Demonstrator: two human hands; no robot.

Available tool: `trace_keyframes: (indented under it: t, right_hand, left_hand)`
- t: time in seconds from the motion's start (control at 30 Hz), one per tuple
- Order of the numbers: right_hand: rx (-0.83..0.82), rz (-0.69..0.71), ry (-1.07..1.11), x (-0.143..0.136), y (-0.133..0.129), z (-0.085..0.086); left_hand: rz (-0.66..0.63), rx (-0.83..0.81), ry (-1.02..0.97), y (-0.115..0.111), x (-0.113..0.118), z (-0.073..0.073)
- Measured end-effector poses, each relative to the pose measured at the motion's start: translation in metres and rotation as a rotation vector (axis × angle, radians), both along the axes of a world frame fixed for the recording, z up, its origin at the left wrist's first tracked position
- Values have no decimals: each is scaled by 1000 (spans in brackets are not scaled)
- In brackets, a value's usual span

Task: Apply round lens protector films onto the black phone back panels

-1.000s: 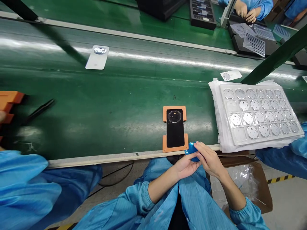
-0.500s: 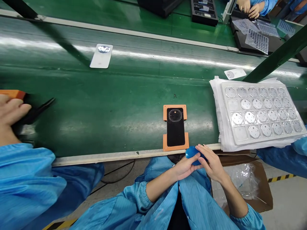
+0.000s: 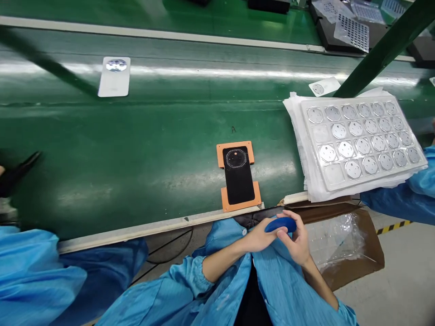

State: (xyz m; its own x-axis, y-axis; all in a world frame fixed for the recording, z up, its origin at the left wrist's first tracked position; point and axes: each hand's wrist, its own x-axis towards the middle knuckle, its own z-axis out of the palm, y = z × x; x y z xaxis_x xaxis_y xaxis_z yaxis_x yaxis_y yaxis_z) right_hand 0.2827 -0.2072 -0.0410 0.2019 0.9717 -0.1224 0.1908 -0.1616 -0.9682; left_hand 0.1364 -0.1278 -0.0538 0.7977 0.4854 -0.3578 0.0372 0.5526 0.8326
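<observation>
Just off the bench edge, over my lap, I hold a flat, round blue disc (image 3: 283, 223) tilted between both hands. My left hand (image 3: 260, 236) is closed on its left side. My right hand (image 3: 297, 242) grips the right side with thumb and fingers. What the disc's underside looks like is hidden. Beyond my hands, a black phone-shaped panel (image 3: 239, 181) with a ring outline near its top lies in an orange holder (image 3: 234, 146) at the bench edge. To the right, a clear tray (image 3: 335, 174) holds several silver discs, with two bare pockets in its left column.
White sheets (image 3: 297, 136) lie under the tray. A white card (image 3: 114, 83) with a shiny oval lies far left; another white card (image 3: 328, 85) is behind the tray. A green post (image 3: 377, 50) slants at right. A cardboard box (image 3: 372, 244) stands below. A co-worker's sleeve (image 3: 37, 271) is at left.
My view has shifted, and the orange holder with the panel now appears slightly turned. The blue disc has tilted in my hands, and my right fingers have moved from its face to its edge.
</observation>
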Motion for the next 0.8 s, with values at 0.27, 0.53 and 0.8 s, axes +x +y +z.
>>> trace_keyframes:
  t: [0.27,0.53,0.8]
  right_hand:
    - [97,-117,-347,-17,22,9]
    - [129,-133,-319,-13,20,10]
    - [103,-223,-244,-20,14,-2]
  left_hand:
    - [134,303,-17,-4,17,11]
    - [63,157,-83,-4,18,18]
    - [17,122,49,-8,19,0]
